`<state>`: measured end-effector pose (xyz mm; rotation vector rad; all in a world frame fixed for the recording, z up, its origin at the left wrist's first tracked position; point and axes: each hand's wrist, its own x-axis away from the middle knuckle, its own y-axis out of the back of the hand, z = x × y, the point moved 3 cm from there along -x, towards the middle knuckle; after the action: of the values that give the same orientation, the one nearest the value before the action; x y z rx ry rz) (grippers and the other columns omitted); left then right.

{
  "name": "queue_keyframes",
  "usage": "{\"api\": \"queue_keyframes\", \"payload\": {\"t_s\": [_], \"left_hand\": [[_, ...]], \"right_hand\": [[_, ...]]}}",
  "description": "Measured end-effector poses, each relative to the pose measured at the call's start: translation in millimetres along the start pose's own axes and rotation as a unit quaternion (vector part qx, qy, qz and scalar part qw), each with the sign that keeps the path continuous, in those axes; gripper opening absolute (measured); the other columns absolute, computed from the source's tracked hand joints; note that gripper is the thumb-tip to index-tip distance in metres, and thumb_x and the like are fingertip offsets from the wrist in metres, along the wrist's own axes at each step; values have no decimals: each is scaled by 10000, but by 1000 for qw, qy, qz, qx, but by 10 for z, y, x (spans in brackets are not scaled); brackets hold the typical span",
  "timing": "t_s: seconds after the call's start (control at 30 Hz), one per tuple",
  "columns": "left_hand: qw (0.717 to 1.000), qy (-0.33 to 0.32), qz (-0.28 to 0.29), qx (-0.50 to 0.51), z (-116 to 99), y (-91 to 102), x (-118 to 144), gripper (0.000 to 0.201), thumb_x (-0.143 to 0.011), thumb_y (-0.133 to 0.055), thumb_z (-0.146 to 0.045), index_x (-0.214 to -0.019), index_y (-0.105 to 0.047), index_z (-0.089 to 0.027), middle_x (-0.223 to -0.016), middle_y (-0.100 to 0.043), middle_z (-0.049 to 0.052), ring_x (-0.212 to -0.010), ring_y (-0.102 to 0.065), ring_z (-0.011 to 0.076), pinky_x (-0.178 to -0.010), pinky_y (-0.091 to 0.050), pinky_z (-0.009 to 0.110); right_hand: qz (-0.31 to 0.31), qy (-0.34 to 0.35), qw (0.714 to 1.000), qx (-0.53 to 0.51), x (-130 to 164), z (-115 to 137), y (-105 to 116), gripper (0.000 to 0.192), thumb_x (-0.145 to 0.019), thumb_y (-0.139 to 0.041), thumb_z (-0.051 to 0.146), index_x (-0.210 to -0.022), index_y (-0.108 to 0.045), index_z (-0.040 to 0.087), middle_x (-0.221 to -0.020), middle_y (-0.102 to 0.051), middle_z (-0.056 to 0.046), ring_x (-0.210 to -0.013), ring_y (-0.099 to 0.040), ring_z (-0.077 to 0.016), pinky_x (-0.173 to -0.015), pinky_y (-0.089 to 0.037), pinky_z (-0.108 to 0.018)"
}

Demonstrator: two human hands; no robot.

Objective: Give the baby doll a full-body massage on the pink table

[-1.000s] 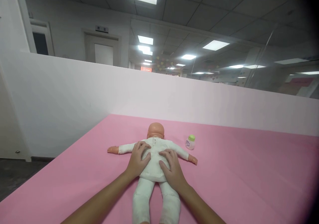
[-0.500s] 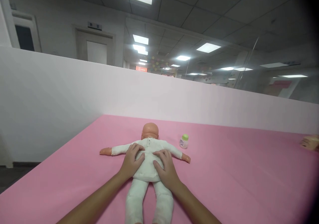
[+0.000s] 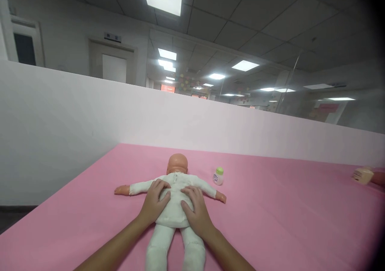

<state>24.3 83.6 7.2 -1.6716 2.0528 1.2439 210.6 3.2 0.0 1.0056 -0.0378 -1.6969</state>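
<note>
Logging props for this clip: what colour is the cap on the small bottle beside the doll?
Light green, on a white bottle; the head view shows it.

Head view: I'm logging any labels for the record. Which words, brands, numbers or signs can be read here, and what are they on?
No text can be read.
Small bottle with a green cap, beside the doll: it has a printed label, too small to read.
Sign above the far door: dark plate with characters, too blurred to read.
Red sign far back in the hall: blurred, unreadable.
</note>
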Motion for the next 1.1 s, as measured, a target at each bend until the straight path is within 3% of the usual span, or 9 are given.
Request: {"api": "queue_keyframes", "payload": {"t_s": [0.63, 0.97, 1.1], "left_hand": [[1000, 11, -12, 20, -62, 10, 42, 106, -876, -544, -172, -939, -597, -238, -997, -613, 38, -1030, -550, 254, -961, -449, 431], [1000, 5, -16, 14, -77, 11, 35, 108, -868, -555, -159, -927, -607, -233, -987, -613, 42, -1025, -552, 252, -960, -456, 435], [1000, 5, -18, 14, -102, 13, 38, 130, -876, -550, -176, -956, -635, -235, -1008, -615, 57, -1051, -554, 267, -983, -457, 462]], "right_hand": [[10, -10, 1000, -17, 19, -54, -31, 299, -930, -560, 256, -1218, -635, 289, -1224, -562, -73, -1233, -529, -276, -1108, -449, -498], [17, -1, 1000, -10, 22, -58, -25, 334, -937, -550, 241, -1262, -615, 282, -1309, -558, -71, -1289, -502, -270, -1134, -421, -492], [12, -6, 1000, -5, 11, -38, -14, 254, -934, -551, 244, -1168, -648, 262, -1188, -589, -70, -1186, -554, -266, -1075, -466, -483]]}}
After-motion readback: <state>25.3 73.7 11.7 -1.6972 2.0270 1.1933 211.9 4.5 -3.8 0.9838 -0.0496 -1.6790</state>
